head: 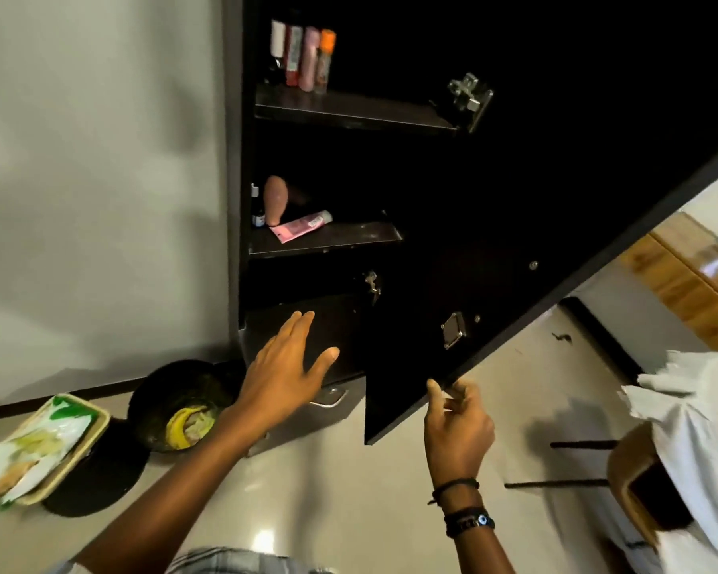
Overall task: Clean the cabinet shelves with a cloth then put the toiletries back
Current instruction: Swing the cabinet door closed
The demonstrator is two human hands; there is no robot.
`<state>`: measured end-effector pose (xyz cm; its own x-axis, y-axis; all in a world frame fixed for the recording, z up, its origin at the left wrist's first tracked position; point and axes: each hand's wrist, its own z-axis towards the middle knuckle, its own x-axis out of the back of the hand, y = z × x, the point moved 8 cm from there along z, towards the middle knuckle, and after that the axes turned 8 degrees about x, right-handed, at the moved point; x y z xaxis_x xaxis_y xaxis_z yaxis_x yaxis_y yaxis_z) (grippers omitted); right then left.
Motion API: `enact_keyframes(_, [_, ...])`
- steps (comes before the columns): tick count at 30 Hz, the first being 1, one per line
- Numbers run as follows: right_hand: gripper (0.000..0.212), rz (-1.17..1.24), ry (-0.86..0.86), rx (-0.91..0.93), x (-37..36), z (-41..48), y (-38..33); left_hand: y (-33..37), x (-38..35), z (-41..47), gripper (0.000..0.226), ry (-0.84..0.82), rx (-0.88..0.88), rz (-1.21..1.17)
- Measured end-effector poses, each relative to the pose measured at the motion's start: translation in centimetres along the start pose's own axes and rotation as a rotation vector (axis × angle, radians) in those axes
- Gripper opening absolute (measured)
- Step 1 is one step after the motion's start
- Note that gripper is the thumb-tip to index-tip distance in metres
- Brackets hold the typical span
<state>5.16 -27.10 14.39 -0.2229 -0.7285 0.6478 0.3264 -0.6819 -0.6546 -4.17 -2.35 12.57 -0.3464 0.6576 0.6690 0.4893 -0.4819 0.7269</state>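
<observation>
A dark cabinet stands open against the wall, its door (pixel 515 258) swung out to the right. My right hand (pixel 457 424) grips the door's lower edge. My left hand (pixel 285 366) is open, fingers spread, reaching at the bare bottom shelf (pixel 340 325). The top shelf (pixel 349 107) carries several upright bottles (pixel 303 58), one with an orange cap. On the middle shelf (pixel 349 238) lie a pink tube (pixel 303 226), a brownish bottle (pixel 275 199) and a small dark bottle (pixel 258 209). A white cloth (pixel 693 428) hangs over a chair at the right.
A black bin (pixel 179 403) holding a banana peel sits on the floor left of the cabinet. Its lid (pixel 96 478) lies beside it under a tan tray (pixel 42 445) of packets. A wooden chair (pixel 639 478) stands at the right, with wooden furniture (pixel 689 275) behind it.
</observation>
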Motion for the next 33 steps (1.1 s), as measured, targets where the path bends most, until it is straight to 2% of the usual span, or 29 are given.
enact_keyframes(7, [0.025, 0.043, -0.232, 0.268, -8.5, -1.5, -9.6, -5.8, 5.2, 0.7, 0.068, 0.087, 0.041, -0.028])
enact_keyframes(12, [0.031, 0.076, -0.275, 0.278, -16.0, -0.7, -15.6, -10.8, 10.3, 2.2, 0.068, 0.155, 0.086, -0.030])
enact_keyframes(18, [0.040, -0.091, -0.289, 0.330, -20.7, 0.7, -18.8, -16.6, 15.2, 4.3, 0.063, 0.179, 0.128, -0.014])
enact_keyframes(24, [0.046, -0.181, -0.297, 0.294, -22.8, 0.9, -20.9, -20.1, 16.7, 5.3, 0.060, 0.112, 0.142, 0.007])
enact_keyframes(33, [0.044, -0.182, -0.302, 0.252, -26.4, 2.6, -23.1, -24.5, 17.4, 6.5, 0.061, 0.052, 0.232, 0.007])
